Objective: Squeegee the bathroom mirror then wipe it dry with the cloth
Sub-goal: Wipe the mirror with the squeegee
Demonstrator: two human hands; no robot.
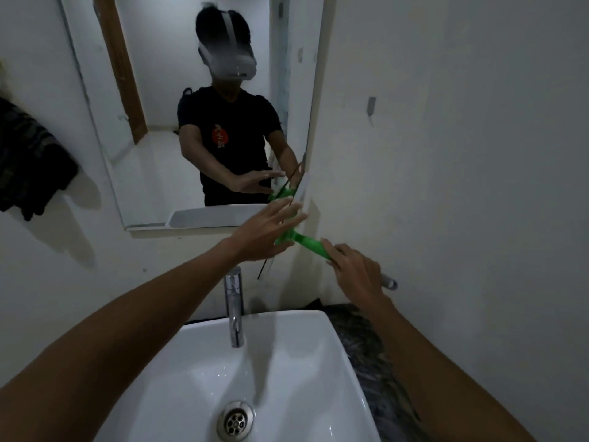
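Note:
The wall mirror [165, 100] hangs above the sink and reflects me. A green squeegee [304, 242] sits at the mirror's lower right corner, its black blade slanting down past the mirror edge. My right hand [353, 272] grips the green handle. My left hand [267, 232] is spread flat with fingers apart, in front of the squeegee head near the mirror's bottom edge. A dark cloth [28, 164] hangs on the wall to the left of the mirror.
A white sink [338, 355] with a chrome tap [234, 307] and drain [236, 421] lies below my arms. A dark patterned surface [366, 346] sits to its right. A small white ledge [178, 231] runs under the mirror. The wall on the right is bare white.

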